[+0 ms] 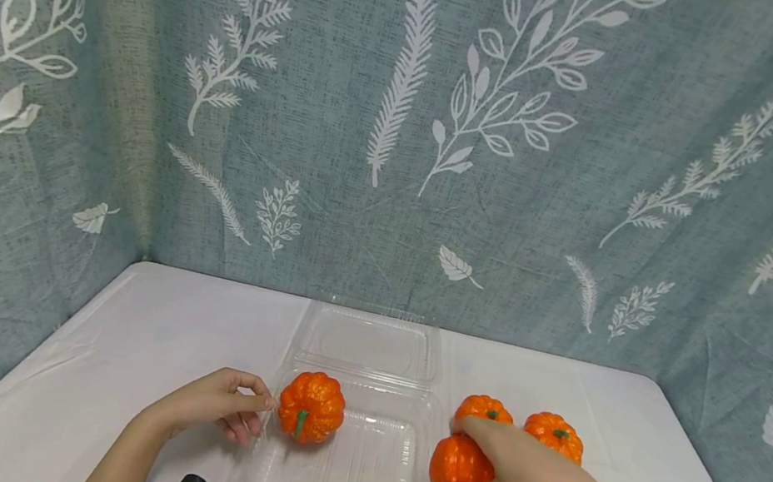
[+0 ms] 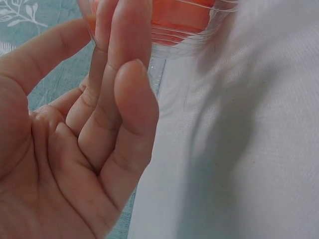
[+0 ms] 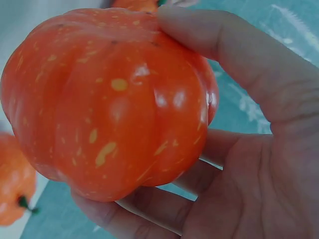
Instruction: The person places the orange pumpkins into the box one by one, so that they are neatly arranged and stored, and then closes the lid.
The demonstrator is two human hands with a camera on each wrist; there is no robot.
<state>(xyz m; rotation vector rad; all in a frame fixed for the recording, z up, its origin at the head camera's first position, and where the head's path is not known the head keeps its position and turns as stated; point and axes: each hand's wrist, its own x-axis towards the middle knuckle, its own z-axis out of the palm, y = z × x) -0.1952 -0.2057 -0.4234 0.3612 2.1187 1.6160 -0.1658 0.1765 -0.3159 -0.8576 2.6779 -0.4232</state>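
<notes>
My right hand [image 1: 524, 471] grips a small orange pumpkin [image 1: 460, 470] right of the clear plastic clamshell container [image 1: 368, 474]. In the right wrist view, the thumb lies across the top of the pumpkin [image 3: 107, 104] and the fingers curl beneath it. My left hand [image 1: 227, 404] pinches the container's left rim between thumb and index finger; its other fingers are loosely bent. Inside the container, at the upper left, sits another pumpkin [image 1: 312, 408] with its green stem toward me. The left wrist view shows its orange [image 2: 182, 20] through the clear wall.
Two more pumpkins stand behind the right hand, one partly covered [image 1: 485, 409] and one farther right [image 1: 555, 436]. The container's lid [image 1: 370, 344] lies folded back, away from me. A white cloth covers the table [image 1: 168, 324]; a teal leaf-patterned curtain [image 1: 333, 98] hangs around it.
</notes>
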